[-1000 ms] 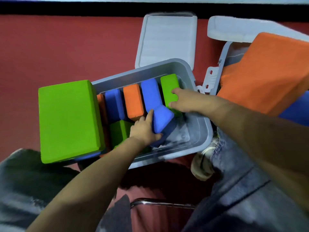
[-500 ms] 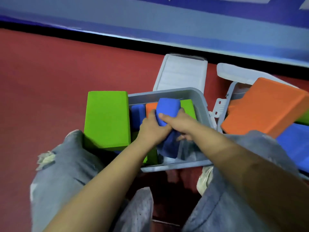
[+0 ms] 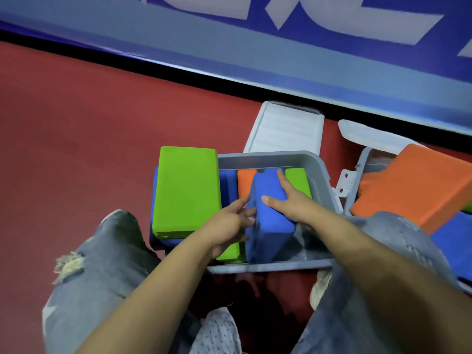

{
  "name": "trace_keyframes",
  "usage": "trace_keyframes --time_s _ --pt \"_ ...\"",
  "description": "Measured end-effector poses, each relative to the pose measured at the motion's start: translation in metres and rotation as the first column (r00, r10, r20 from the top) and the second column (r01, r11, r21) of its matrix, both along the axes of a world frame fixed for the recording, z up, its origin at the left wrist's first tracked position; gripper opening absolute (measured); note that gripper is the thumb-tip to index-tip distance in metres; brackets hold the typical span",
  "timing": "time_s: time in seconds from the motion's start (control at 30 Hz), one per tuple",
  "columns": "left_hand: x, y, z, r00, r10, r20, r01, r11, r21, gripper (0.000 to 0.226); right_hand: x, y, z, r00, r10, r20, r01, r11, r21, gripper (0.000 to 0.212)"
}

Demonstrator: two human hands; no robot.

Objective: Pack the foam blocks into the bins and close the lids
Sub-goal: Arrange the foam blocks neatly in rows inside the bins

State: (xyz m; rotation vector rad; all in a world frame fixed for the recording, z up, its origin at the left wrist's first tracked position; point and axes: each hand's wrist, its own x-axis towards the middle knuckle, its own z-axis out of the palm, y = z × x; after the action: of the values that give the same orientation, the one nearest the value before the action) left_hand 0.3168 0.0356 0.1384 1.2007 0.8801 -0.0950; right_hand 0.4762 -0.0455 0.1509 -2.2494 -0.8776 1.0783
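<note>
Red floor bears 2 grey bins, lids.

You see matt, fine-grained foam on the blue block and the large green block. The grey bin is smooth, slightly glossy plastic; its ribbed lid matches. The floor is matt red. The jeans are frayed denim.
</note>
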Motion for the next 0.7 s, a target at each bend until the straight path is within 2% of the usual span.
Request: trace_keyframes --time_s 0.1,0.23,0.43,0.57,0.7 --pt "-0.003 -0.005 -0.014 1.000 0.014 -0.024 -0.015 0.997 -0.069 0.067 -0.003 -0.001 -0.020 1.000 0.028 0.009 -0.028 0.999 -0.027 0.084" --pt "-0.005 -0.014 -0.041 0.998 0.025 -0.066 -0.030 0.996 -0.080 0.078 -0.016 0.001 -0.059 0.989 0.134 0.065 -0.125 0.985 -0.115 0.085" --pt "-0.011 -0.010 -0.060 0.994 0.012 -0.109 -0.007 0.999 0.042 0.074 -0.023 0.014 -0.093 0.977 0.198 0.084 -0.183 0.970 -0.159 0.084" --pt "-0.015 -0.010 -0.083 0.957 -0.174 -0.230 0.226 0.949 0.221 0.082 -0.012 0.015 -0.114 0.951 0.307 0.033 -0.290 0.925 -0.246 0.085" --pt "-0.025 -0.007 -0.103 0.831 -0.365 -0.420 0.506 0.809 0.299 0.075 -0.007 0.020 -0.134 0.932 0.363 -0.013 -0.348 0.883 -0.316 0.086"
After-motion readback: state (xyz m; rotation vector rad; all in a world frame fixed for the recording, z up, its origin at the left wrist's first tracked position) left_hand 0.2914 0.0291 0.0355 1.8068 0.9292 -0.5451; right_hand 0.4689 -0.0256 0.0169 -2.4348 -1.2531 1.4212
